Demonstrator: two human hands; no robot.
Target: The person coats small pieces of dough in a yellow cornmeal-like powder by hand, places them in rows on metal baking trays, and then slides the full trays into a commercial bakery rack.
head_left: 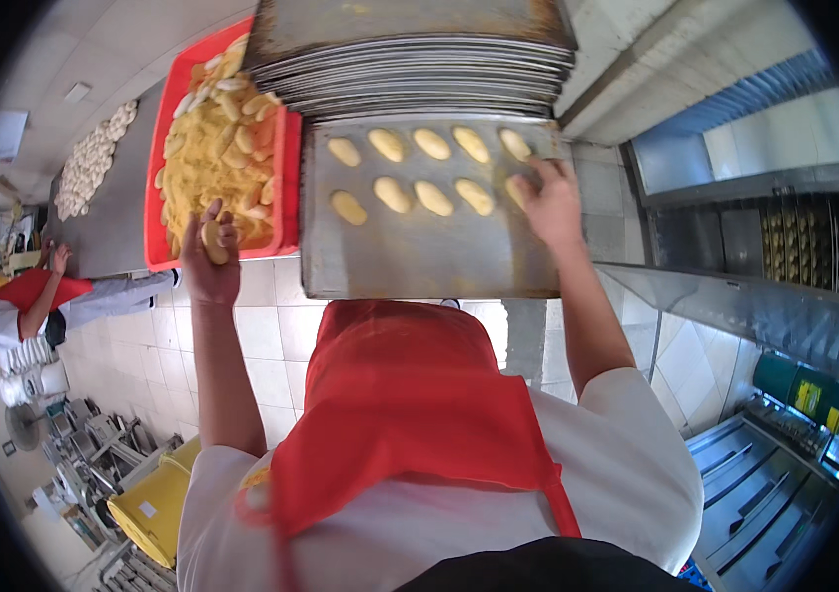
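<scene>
My left hand (212, 242) is closed round an oval dough piece (210, 237) at the front of a red plastic bin (291, 197), which holds many pale pieces in yellow crumbs (197, 178). My right hand (548, 197) has its fingers on another oval piece (515, 187) at the right end of a metal baking tray (419, 257). Two rows of crumb-coated ovals (432, 197) lie on that tray.
Stacked trays (410, 25) rise behind my tray. A steel table (114, 237) with white dough pieces (94, 158) is at left, near a co-worker in a red apron (35, 291). A loaded rack (800, 247) stands at right, yellow bins (153, 513) lower left.
</scene>
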